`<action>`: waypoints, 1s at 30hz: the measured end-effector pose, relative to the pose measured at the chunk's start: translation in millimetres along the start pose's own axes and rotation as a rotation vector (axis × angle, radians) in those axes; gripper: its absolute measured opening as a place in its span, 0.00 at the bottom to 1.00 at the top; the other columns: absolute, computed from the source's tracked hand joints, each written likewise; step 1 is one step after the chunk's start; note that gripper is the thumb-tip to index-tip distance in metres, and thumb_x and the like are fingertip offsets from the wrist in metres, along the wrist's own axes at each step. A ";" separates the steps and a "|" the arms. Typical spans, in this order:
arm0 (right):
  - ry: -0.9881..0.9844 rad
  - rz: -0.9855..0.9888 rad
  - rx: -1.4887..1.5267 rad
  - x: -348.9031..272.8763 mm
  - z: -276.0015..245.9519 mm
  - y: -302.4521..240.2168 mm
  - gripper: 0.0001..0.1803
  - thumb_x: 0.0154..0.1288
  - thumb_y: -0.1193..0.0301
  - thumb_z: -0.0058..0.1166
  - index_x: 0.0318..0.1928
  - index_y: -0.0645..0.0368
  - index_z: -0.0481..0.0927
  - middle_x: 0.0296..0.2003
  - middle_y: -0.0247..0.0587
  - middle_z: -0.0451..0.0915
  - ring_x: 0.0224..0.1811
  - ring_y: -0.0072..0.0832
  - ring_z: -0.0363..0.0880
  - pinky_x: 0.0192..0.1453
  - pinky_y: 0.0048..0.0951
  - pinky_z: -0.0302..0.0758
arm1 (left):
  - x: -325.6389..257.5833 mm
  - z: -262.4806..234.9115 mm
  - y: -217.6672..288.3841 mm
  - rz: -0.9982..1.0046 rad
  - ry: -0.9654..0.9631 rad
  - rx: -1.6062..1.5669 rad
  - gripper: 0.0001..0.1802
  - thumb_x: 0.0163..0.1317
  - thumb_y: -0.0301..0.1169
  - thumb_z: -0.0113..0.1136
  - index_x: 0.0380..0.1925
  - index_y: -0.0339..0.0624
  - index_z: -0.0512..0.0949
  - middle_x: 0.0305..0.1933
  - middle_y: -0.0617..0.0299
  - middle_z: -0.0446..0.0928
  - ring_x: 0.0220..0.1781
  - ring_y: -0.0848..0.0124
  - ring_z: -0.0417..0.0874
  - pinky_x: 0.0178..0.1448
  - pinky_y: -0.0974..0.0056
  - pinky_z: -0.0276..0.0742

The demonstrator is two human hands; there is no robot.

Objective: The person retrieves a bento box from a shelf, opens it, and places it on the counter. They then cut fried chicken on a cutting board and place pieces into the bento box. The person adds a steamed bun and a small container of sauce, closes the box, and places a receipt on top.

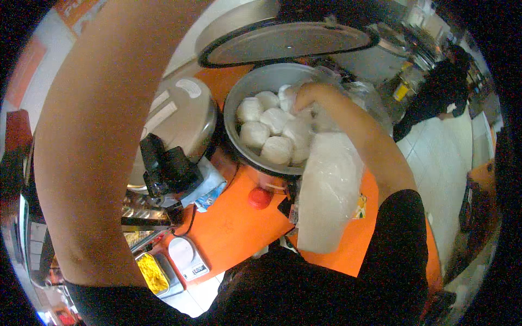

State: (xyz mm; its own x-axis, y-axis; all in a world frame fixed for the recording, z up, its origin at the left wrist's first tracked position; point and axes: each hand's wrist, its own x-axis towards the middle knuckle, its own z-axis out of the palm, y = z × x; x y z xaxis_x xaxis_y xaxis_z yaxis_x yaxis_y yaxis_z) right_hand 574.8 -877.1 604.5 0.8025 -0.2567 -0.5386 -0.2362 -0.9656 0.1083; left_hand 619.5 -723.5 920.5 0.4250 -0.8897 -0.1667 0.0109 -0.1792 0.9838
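Observation:
A big round rice cooker (232,127) stands with its lid (293,46) raised. Inside its pot lie several white round bundles (276,149) wrapped in clear plastic. Reaching in from the right, my right hand (311,96) has its fingers closed on a white bundle (285,98) at the back of the pot; the fingertips are partly hidden and slightly blurred. My left forearm (98,136) rises along the left side and leaves at the top edge, so the left hand is out of sight. A whitish plastic sheet or bag (329,190) lies below my right forearm.
A second beige cooker (190,117) with its lid down stands left of the pot. On the orange table (239,206) are a red round object (260,198), a white scale (186,257) and a tray of yellow food (152,273). A person in black (440,87) is at the far right.

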 end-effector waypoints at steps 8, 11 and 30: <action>0.045 -0.020 0.095 -21.2 -33.5 15.0 0.59 0.39 0.33 0.71 0.69 0.53 0.71 0.68 0.50 0.70 0.69 0.45 0.69 0.69 0.45 0.70 | 4.8 -4.5 8.2 -0.069 -0.109 -0.160 0.36 0.52 0.26 0.72 0.58 0.45 0.63 0.46 0.52 0.79 0.43 0.57 0.84 0.59 0.39 0.71; -0.008 -0.209 0.305 -38.9 -56.4 12.1 0.58 0.42 0.34 0.71 0.70 0.56 0.69 0.70 0.50 0.67 0.72 0.44 0.65 0.73 0.43 0.65 | -0.1 -9.0 13.0 -0.022 -0.058 -0.019 0.35 0.52 0.25 0.72 0.57 0.46 0.62 0.45 0.52 0.78 0.43 0.57 0.85 0.58 0.38 0.72; -0.122 -0.457 0.495 -1.3 -12.7 -22.9 0.56 0.45 0.46 0.77 0.71 0.60 0.67 0.67 0.50 0.69 0.69 0.41 0.68 0.71 0.38 0.68 | 4.1 0.6 30.1 -0.214 0.149 -0.151 0.41 0.52 0.26 0.74 0.61 0.40 0.57 0.50 0.48 0.75 0.49 0.55 0.83 0.62 0.39 0.70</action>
State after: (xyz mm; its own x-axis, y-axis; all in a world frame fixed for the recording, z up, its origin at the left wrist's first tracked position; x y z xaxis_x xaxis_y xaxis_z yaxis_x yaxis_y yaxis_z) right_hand 586.2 -855.2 613.3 0.8205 0.2064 -0.5332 -0.1351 -0.8362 -0.5316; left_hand 621.0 -732.8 949.4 0.5267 -0.7650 -0.3706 0.2442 -0.2815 0.9280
